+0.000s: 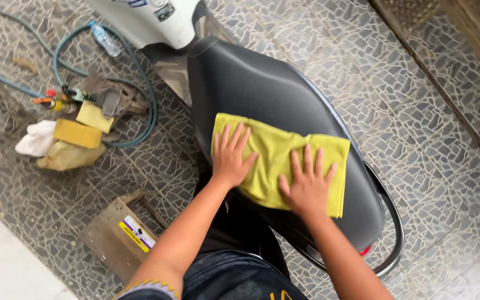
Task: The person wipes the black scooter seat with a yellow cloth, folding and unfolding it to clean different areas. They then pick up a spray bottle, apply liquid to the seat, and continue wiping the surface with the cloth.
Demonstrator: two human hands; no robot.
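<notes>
Head view looks down on both hands pressed flat, fingers spread, on a folded yellow cloth (276, 161) that lies across the black scooter seat (262, 89). Left hand (230, 158) covers the cloth's left edge, right hand (306, 186) its near right part; neither grips it. Wiping the seat looks to be the step in hand. Any further stroke calls for steady downward pressure so the cloth slides without bunching. Sponges and rags (76, 136) lie with a hose (140, 83) on the tiled floor (395, 111), far left.
</notes>
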